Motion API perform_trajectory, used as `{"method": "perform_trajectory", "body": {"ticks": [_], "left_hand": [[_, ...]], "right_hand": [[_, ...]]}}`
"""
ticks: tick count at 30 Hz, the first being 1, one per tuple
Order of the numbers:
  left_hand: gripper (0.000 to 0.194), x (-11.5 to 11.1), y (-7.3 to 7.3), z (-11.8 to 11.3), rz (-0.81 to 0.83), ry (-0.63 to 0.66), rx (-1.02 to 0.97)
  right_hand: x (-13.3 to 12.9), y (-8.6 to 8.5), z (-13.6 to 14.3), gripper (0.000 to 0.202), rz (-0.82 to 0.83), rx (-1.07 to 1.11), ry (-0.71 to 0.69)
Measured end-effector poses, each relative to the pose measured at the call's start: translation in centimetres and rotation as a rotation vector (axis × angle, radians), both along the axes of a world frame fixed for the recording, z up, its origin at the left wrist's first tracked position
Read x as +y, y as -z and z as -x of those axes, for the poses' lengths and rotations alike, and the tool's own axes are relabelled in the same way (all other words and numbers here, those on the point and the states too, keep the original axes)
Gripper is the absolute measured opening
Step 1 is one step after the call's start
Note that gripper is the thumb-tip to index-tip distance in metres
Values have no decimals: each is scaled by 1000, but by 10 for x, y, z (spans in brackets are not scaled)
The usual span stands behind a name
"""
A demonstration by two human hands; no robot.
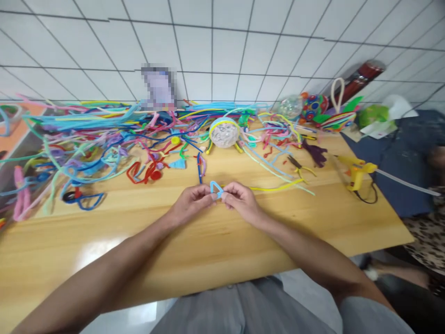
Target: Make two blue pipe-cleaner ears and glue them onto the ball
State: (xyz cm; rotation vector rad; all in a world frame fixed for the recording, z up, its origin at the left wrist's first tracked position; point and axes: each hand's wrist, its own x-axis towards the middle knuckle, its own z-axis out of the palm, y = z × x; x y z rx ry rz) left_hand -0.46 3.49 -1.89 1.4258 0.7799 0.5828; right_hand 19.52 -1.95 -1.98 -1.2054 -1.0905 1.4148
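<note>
Between my two hands is a light blue pipe cleaner (216,186) bent into a small triangle. My left hand (195,198) pinches its left lower corner between thumb and fingers. On the other side my right hand (240,198) pinches the right corner the same way. Both hands are held over the near-middle of the wooden table. Just beyond them lies a dark blue pipe cleaner (199,168), and a yellow pipe cleaner (278,187) stretches off to the right. Farther back stands a clear dome (225,133) with a blue and yellow rim.
Heaps of coloured pipe cleaners (90,121) cover the table's back and left. To the right are yellow-handled pliers (301,168) and a yellow glue gun (358,171) with its cord. A blurred-out upright object (159,88) leans at the tiled wall. Another person's leg (399,273) shows at lower right.
</note>
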Motion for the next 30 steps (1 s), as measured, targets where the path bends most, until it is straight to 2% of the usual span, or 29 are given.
{"method": "perform_trajectory", "body": {"ticks": [5,11,14,17,20,23,26,30], "left_hand": [[34,-4,1,1,-131,-52,-22],[41,-4,-2,2,-134,-66,37],[43,-5,-4,-1,-156,-86,46],[41,-5,0,-2,-212,-131,61],[33,-2,7,-2,-413,-192,109],[27,2,14,-1,-668,-149,136],[27,4,17,0,-812,-78,143],[24,4,16,1,-927,18,214]], "right_hand": [[-1,-1,0,29,-1,3,13],[0,0,-1,24,-24,2,10],[0,-2,-5,22,-81,-76,45],[0,-4,-10,21,-136,-236,91],[1,-3,-14,20,-198,-463,99],[4,0,-20,14,-268,-661,95],[9,1,-28,12,-299,-737,140],[17,2,-39,11,-297,-757,156]]}}
